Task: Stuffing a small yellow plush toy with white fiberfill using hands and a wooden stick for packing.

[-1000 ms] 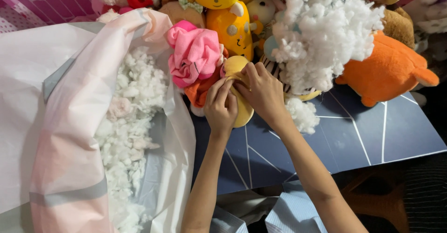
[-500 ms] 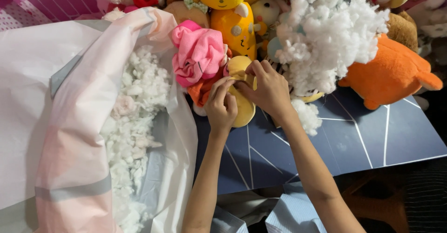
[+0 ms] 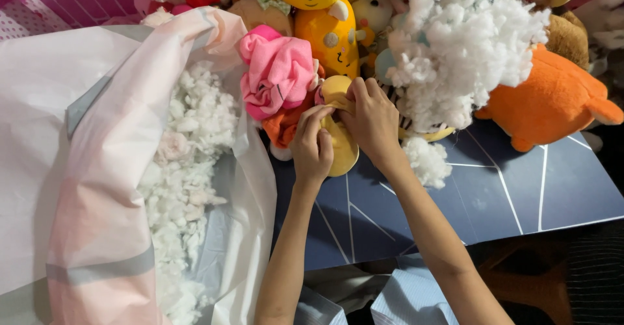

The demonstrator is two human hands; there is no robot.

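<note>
Both hands pinch the yellow soft toy [image 3: 339, 127]: left hand [image 3: 313, 144] low, right hand [image 3: 372, 118] now up at its top edge (fingers shifted a little). It lies on the blue board [image 3: 494, 188], right of the stuffing bag [image 3: 130, 169], near the fluff pile [image 3: 461, 45].

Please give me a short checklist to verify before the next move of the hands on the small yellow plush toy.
1. Both hands on the yellow plush toy: ok, left hand and right hand grip it.
2. Toy's opening visible: cannot tell, fingers cover it.
3. Stuffing within reach: ok, white stuffing pile beside the right hand.
4. Plastic bag of stuffing open: ok.
5. Blue board bare near the hands: ok.
</note>
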